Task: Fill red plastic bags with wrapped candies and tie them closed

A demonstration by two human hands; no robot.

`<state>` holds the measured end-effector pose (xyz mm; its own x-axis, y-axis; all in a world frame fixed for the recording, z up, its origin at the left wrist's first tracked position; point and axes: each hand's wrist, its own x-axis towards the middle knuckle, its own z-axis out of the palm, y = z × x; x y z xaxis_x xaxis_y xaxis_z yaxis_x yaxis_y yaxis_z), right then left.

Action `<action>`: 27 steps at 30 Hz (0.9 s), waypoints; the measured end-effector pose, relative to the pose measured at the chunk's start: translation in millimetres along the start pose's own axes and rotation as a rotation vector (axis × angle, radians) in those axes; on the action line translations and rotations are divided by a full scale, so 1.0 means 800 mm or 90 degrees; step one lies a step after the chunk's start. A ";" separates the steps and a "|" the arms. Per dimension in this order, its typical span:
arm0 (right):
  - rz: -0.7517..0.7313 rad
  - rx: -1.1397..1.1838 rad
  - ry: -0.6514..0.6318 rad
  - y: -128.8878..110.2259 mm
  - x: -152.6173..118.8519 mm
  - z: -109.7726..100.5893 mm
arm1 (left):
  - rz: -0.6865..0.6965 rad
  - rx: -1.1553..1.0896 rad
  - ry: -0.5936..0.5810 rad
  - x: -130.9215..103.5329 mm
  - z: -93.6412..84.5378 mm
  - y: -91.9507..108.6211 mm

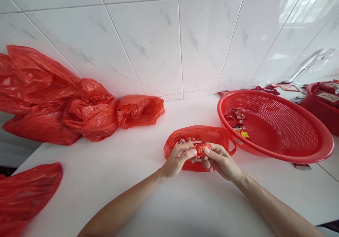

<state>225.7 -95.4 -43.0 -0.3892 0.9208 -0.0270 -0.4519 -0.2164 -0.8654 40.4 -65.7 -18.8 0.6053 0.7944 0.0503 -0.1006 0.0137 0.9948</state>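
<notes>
Between my two hands is a small red wrapped candy (pixel 201 150) with gold markings. My left hand (pixel 181 156) pinches its left end between thumb and fingers. The right end is pinched by my right hand (pixel 220 158). Directly beneath lies an opened red plastic bag (pixel 173 138) with several red printed packets (pixel 185 140) inside, partly hidden by my hands. Just right of the bag stands a big red perforated plastic basket (pixel 267 124), holding a few small wrapped pieces (pixel 239 115) on its left side.
Tied red plastic bags (pixel 91 108) sit along the left, with a smaller one (pixel 140 110) by the tiled wall. Another red bag (pixel 31 194) lies at front left. A second red container (pixel 323 103) stands far right. A small packet (pixel 302 166) rests under the basket's front rim.
</notes>
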 end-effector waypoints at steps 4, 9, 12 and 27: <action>-0.003 -0.009 0.004 0.000 0.000 0.001 | -0.013 -0.017 -0.012 -0.001 0.002 0.003; -0.007 -0.037 0.018 0.000 0.000 0.000 | -0.039 -0.028 -0.009 -0.003 0.006 0.001; -0.010 -0.040 0.022 0.001 0.000 -0.001 | -0.028 0.017 0.033 -0.003 0.006 -0.001; 0.073 0.117 -0.058 0.003 0.002 0.000 | -0.014 0.000 -0.001 -0.003 0.000 -0.003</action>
<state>224.2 -94.3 -45.0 -0.5134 0.8554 -0.0684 -0.5355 -0.3816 -0.7534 39.3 -67.9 -21.0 0.6091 0.7926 0.0288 -0.0878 0.0312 0.9957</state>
